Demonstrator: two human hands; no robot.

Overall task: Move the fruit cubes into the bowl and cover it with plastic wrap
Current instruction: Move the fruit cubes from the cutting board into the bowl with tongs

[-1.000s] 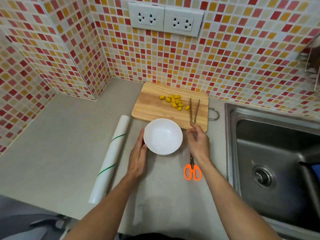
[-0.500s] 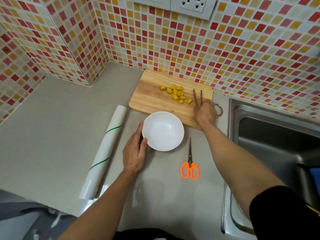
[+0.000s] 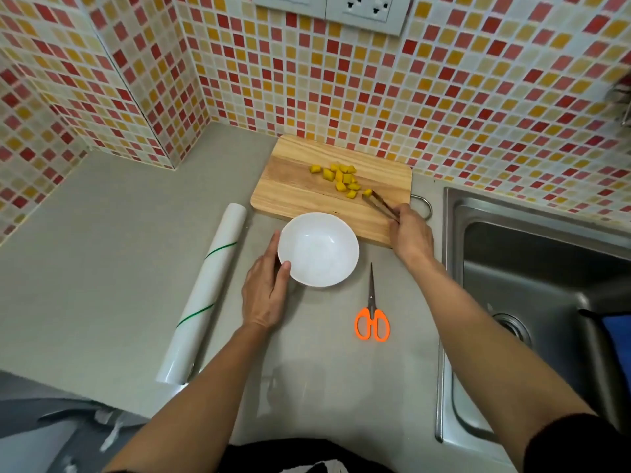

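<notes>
- No cube has been moved yet: the bowl (image 3: 318, 249) is seen to be bare inside, and all the yellow fruit cubes (image 3: 339, 179) are still clustered on the far right part of the board (image 3: 293, 189).
- Tongs (image 3: 380, 204) are gripped in the right hand (image 3: 411, 233), fingers curled round the handle end; the tips are set slightly apart at the nearest cube, which is not yet judged to be pinched.
- The bowl is steadied by the left hand (image 3: 264, 291), fingers laid straight along its left side and the thumb resting on the rim.
- Left to be done, it is judged: every cube carried over, then wrap pulled from the roll (image 3: 205, 295), cut and spread over the bowl.
- The bowl's far rim overlaps the board's near edge, so the carry is short.
- The sink (image 3: 478, 240) edge lies just right of the right wrist; little room is left there.
- Scissors (image 3: 372, 319) lie near the bowl's right; open counter is available in front of the bowl for the wrap.
</notes>
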